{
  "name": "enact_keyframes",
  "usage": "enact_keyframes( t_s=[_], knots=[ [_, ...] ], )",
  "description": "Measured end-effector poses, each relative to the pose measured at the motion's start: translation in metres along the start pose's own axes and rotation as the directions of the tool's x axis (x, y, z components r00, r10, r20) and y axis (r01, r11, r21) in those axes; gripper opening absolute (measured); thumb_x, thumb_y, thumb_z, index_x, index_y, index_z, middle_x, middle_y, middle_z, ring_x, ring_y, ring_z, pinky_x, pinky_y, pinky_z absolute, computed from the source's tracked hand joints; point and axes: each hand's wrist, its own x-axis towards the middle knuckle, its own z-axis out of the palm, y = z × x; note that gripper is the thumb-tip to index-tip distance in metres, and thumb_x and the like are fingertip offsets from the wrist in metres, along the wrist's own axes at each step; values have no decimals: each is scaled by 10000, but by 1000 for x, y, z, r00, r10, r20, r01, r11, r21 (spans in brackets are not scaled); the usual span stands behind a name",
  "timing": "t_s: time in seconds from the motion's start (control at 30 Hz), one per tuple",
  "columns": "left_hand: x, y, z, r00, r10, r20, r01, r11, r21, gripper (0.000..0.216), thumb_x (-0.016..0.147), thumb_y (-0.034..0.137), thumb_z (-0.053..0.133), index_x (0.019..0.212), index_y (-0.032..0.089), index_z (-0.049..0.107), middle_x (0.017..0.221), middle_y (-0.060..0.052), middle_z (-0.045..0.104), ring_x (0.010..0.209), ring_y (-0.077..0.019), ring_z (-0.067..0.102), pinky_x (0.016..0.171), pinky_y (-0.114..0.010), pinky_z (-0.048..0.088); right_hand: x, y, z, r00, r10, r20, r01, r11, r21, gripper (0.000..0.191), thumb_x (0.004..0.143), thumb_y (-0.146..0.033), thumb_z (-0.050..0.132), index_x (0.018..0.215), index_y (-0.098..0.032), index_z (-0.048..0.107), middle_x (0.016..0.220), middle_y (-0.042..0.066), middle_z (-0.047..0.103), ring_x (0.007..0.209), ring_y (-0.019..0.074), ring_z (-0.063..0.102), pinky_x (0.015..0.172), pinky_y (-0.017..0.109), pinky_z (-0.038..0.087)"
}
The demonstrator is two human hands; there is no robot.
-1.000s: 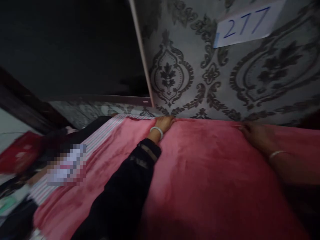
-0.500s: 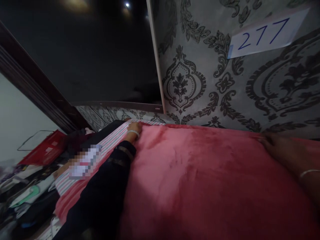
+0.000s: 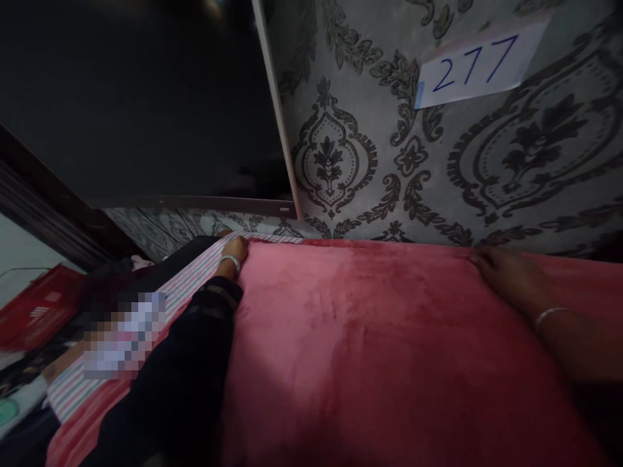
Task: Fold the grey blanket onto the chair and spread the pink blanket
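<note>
A pink-red plush blanket (image 3: 350, 337) spreads in front of me, its far edge close to the wall. At its far left corner my left hand (image 3: 235, 249) is closed on the edge, with the fingers curled away from me. My right hand (image 3: 511, 275) grips the far edge on the right side; its fingertips are dark and partly hidden. Along the left side shows a striped cloth (image 3: 195, 275), with more pink fabric below it. A blurred-out patch covers part of those stripes.
A large dark screen (image 3: 170, 117) hangs on the patterned wall (image 3: 413, 188), low over the blanket's far left. A paper marked 277 (image 3: 479, 65) is stuck to the wall. At the left lie a red bag (image 3: 43, 311) and a cluttered pile partly out of view.
The view has shifted, so the screen, wall and left hand appear further left. My right hand shows further left too, with more forearm visible. Both hands keep their hold on the blanket.
</note>
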Motion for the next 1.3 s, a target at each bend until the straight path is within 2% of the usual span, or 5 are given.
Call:
enact_keyframes(
  t_s=[0.23, 0.4, 0.5, 1.0, 1.3],
  knots=[
    [-42, 51, -37, 968, 246, -54, -241, 967, 81, 490, 945, 179, 426, 1380, -19, 534, 1426, -303, 555, 1378, -382, 499, 1118, -509, 410, -8, -19, -16, 1000, 1, -2, -1, 1000, -27, 309, 1026, -292, 407, 1041, -163, 688, 1099, 160, 728, 981, 260, 654, 735, 324, 404],
    [-123, 160, -34, 439, 897, -58, -889, 425, -170, 605, 981, 422, 453, 1506, 121, 466, 1573, -166, 470, 1467, -277, 424, 1218, -449, 342, -9, -28, -29, 1000, 21, -17, -20, 1000, 20, 278, 1016, -241, 443, 1066, -151, 702, 1144, 165, 722, 1048, 279, 647, 808, 333, 415],
    [-170, 216, -18, 288, 949, -130, -941, 255, -222, 722, 986, 559, 428, 1569, 135, 378, 1645, -178, 352, 1531, -310, 313, 1235, -528, 294, -9, -32, -36, 1000, 21, -12, -21, 1000, 18, 275, 1025, -244, 449, 1071, -159, 706, 1144, 151, 724, 1068, 263, 646, 836, 319, 418],
    [-186, 249, 18, 348, 935, -65, -937, 345, -64, 682, 1001, 557, 375, 1565, 177, 419, 1653, -175, 320, 1536, -339, 297, 1213, -617, 254, -18, -6, -78, 967, 192, -166, -190, 981, 25, 448, 1003, -255, 473, 1436, -172, 556, 1450, 167, 547, 1326, 295, 491, 1088, 439, 414],
    [-179, 255, 22, 398, 916, -51, -917, 396, -37, 665, 972, 519, 380, 1569, 228, 417, 1677, -130, 270, 1552, -362, 241, 1207, -692, 166, -104, 150, -107, 926, 372, 66, -354, 915, -193, 631, 1051, -545, 319, 1632, -305, 266, 1704, 92, 182, 1557, 330, 164, 1192, 619, 259]
  ],
)
